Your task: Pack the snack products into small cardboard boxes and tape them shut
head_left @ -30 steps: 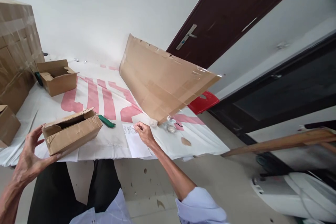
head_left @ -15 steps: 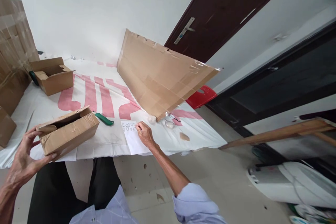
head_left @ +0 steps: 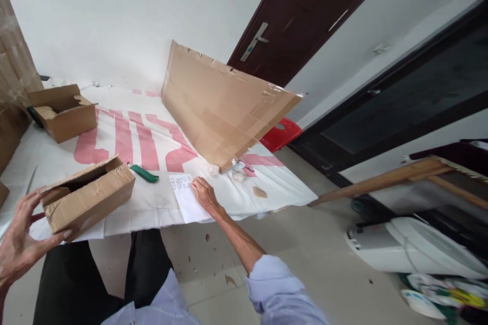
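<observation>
My left hand (head_left: pixel 23 233) grips the near left end of a small open cardboard box (head_left: pixel 93 202), its thumb low on the front side and its fingers at the upper flap. The box sits tilted at the table's front edge. My right hand (head_left: pixel 204 194) rests closed on the right side of a white sheet of paper (head_left: pixel 187 205); whatever its fingers may hold is hidden. Two rows of small drawn shapes mark the paper's top. Between box and paper lies a green-handled tool (head_left: pixel 144 173), its far end partly behind the box.
Another open cardboard box (head_left: pixel 72 124) stands farther back left, by large taped cartons (head_left: pixel 15 56). A big cardboard sheet (head_left: pixel 224 104) leans up on the cloth-covered table (head_left: pixel 152 203). Crumpled clear plastic (head_left: pixel 237 174) and a cardboard scrap (head_left: pixel 260 192) lie right. Beyond is a red stool (head_left: pixel 281 134).
The whole view has shifted slightly, so things appear farther left. Both hands keep the same places on the box and the paper, with no clear movement of their own.
</observation>
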